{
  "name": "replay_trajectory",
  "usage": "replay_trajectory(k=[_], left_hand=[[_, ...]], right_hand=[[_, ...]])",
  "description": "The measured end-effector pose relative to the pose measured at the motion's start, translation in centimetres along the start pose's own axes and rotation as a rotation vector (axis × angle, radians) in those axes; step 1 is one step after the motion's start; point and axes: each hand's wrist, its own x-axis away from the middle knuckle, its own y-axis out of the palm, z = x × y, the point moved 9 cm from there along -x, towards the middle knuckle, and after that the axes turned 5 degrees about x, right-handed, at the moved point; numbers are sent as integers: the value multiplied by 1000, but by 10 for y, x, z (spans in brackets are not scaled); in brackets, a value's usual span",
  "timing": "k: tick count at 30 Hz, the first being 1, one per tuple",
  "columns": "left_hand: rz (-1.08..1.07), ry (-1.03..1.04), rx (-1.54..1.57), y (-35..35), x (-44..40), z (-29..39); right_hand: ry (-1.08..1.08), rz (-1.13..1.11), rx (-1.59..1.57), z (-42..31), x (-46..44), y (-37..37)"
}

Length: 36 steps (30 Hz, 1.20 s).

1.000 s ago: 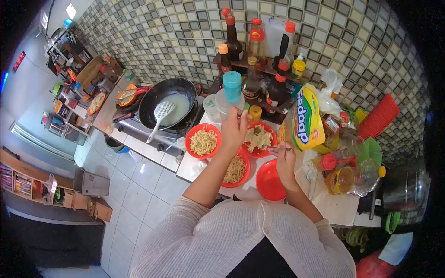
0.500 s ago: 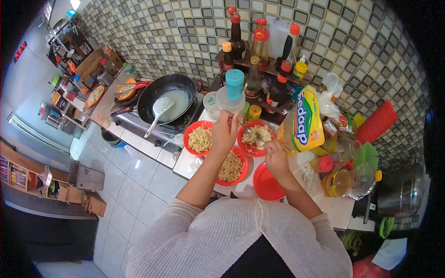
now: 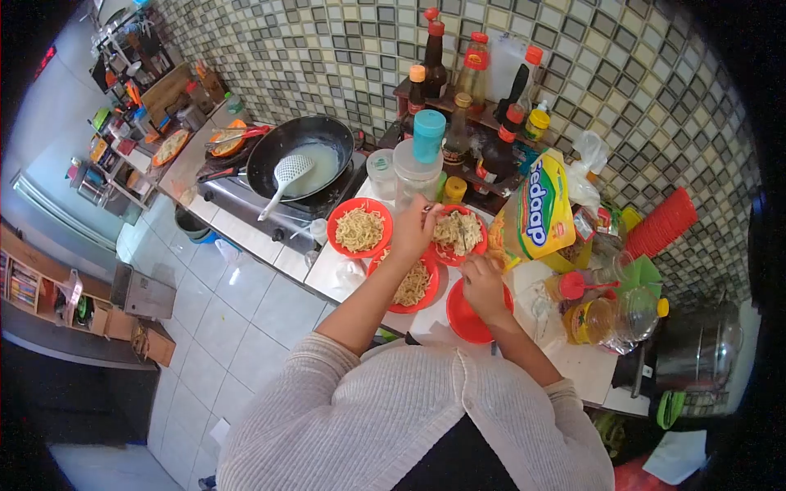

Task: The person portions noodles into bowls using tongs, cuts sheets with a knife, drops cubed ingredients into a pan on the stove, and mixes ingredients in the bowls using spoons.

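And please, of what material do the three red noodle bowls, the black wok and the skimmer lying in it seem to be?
Red noodle bowls: probably plastic, smooth; their bright, even colour suggests it.
Black wok: likely metal, perhaps with non-stick coating, judging by the dark inside.
Skimmer: pale and perforated; plastic or coated metal, the view leaves this open.
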Motion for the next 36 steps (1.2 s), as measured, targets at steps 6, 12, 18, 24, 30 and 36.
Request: replay_trajectory(k=[6, 12, 18, 24, 30, 36], left_hand=[[-164, 53, -533, -26, 12, 13], [-282, -102, -621, -55, 35, -6], [-252, -21, -619, -88, 39, 12], [191, 87, -554, -279, 86, -27], [295, 16, -872, -435, 56, -134], [196, -322, -508, -463, 40, -235]], right_hand=[[-24, -92, 145, -6, 14, -3], [102, -300, 194, -9, 20, -13], [164, -364, 190, -10, 31, -21], [302, 40, 183, -58, 31, -67], [357, 40, 208, -135, -3, -18], [253, -74, 214, -226, -74, 50]])
